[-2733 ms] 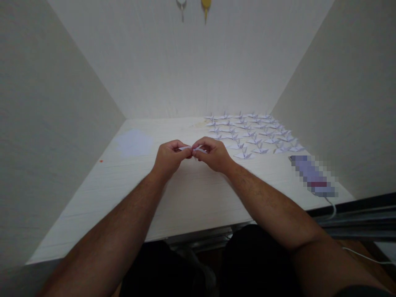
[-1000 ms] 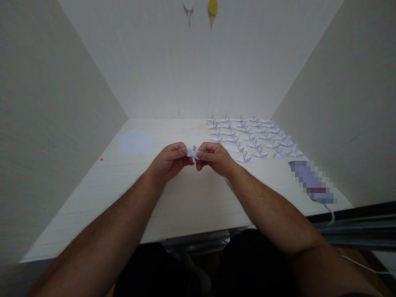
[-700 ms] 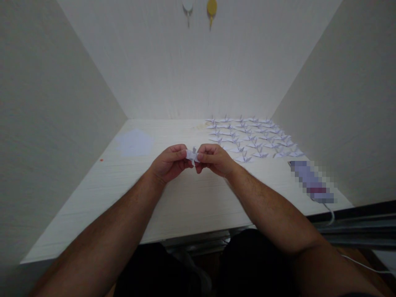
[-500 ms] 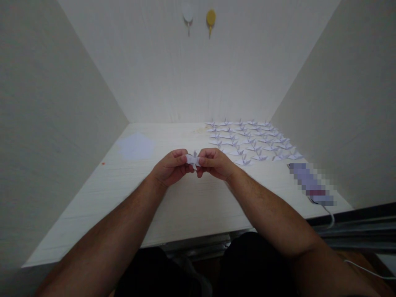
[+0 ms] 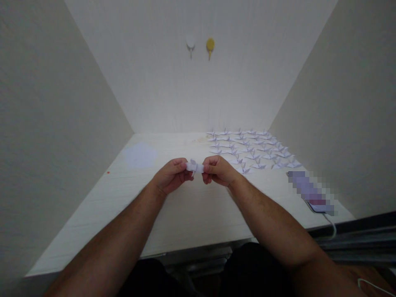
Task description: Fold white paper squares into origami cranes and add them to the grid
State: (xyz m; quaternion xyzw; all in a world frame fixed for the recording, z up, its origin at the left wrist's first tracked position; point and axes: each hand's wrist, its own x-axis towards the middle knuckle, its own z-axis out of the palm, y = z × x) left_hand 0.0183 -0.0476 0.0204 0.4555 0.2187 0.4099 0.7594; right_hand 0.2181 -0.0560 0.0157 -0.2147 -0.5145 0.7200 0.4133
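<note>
My left hand (image 5: 170, 175) and my right hand (image 5: 218, 171) meet above the middle of the white desk (image 5: 185, 206). Between them they pinch a small folded white paper crane (image 5: 194, 166), each hand gripping one side with thumb and fingers closed. A little point of the paper sticks up between the hands. Behind my right hand, several finished paper cranes (image 5: 250, 147) stand in rows on the desk's far right part.
A stack of pale paper squares (image 5: 140, 156) lies at the far left. A phone (image 5: 311, 190) with a white cable lies at the right edge. Pale walls close in on three sides; two small hooks (image 5: 200, 44) hang on the back wall.
The hands have drawn slightly apart, stretching the folded paper sideways between them. The view has tipped upward, so desk and hands sit lower in the picture.
</note>
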